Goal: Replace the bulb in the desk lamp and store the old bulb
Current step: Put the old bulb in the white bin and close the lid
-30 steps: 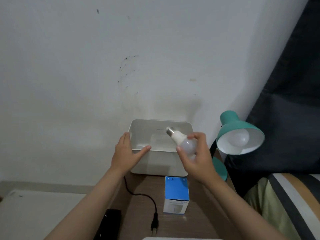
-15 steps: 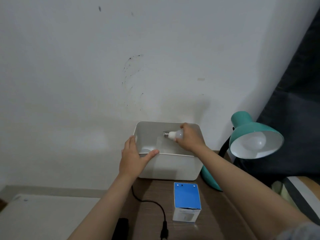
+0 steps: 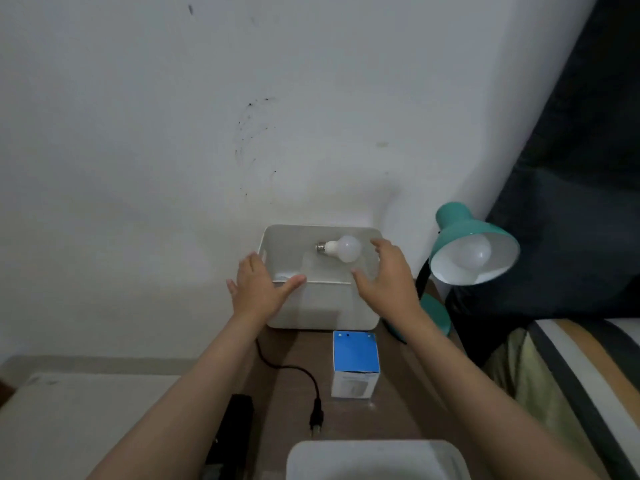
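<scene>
Nearest, at 6 o'clock: white lid [image 3: 377, 459], black plug [image 3: 316, 418], blue bulb box [image 3: 355, 362] on the desk. Beyond, left hand [image 3: 258, 289] bracing the white bin [image 3: 322, 310], thumb over its near rim, fingers flat on the side wall. Right hand [image 3: 388, 278] now released, fingers spread, empty, backing off toward 4 o'clock. Old bulb [image 3: 341, 249], gripped half a second ago, now lying inside the bin, screw base toward 9 o'clock. At 3 o'clock, teal lamp [image 3: 465, 233] already fitted with a bulb. Storing seemingly done; lid probably next.
</scene>
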Demonstrator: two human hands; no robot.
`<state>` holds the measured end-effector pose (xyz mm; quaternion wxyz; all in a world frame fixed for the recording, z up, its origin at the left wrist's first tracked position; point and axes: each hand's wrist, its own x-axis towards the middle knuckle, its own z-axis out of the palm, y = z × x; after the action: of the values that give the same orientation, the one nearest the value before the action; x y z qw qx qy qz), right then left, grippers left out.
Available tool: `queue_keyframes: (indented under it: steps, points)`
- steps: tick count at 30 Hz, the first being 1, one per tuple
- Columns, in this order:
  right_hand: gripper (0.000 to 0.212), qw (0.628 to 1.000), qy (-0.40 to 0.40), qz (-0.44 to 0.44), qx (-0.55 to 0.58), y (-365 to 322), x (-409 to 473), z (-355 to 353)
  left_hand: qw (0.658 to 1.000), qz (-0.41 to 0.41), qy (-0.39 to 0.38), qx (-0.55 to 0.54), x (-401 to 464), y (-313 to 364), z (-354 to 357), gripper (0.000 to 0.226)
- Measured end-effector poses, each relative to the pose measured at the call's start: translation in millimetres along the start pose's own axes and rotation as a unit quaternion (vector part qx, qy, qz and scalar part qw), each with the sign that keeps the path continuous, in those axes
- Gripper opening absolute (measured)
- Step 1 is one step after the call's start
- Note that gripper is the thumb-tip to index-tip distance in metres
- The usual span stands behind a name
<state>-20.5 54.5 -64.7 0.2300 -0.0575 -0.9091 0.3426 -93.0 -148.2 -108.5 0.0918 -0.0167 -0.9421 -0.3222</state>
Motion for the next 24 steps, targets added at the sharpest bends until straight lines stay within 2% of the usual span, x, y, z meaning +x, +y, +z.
queue_keyframes:
  steps: [2, 5, 9, 13, 15, 19, 24]
  points:
    - [0.055, 1.0, 0.016, -0.006, 0.016, 1.0, -46.1, -15.4, 0.999, 0.014, 0.03, 0.012, -17.2, 8.1, -4.2, 0.101]
    - [0.05, 0.999, 0.019, 0.032, 0.032, 12.6, -116.1, -29.8, 0.997, 0.057, 0.043, -0.015, -63.1, 11.3, -5.9, 0.084]
    - [0.05, 0.995, -0.011, 0.099, 0.022, 36.4, -205.1, -41.2, 0.996, 0.061, 0.007, -0.064, -158.2, 0.6, 0.9, 0.069]
    - [0.049, 0.985, -0.091, 0.146, -0.023, 65.8, -275.7, -50.1, 0.993, 0.025, -0.064, -0.091, -255.9, -21.0, 9.3, 0.049]
    - [0.054, 0.976, -0.124, 0.167, -0.063, 79.2, -300.4, -55.8, 0.993, -0.002, -0.083, -0.083, -297.6, -30.9, 12.5, 0.049]
    - [0.07, 0.954, -0.165, 0.213, -0.132, 86.5, -330.3, -65.9, 0.99, -0.064, -0.121, -0.043, -352.6, -39.5, 14.0, 0.065]
    - [0.077, 0.95, -0.193, 0.191, -0.153, 83.8, -340.7, -69.7, 0.987, -0.055, -0.151, 0.006, -364.9, -33.7, 11.4, 0.071]
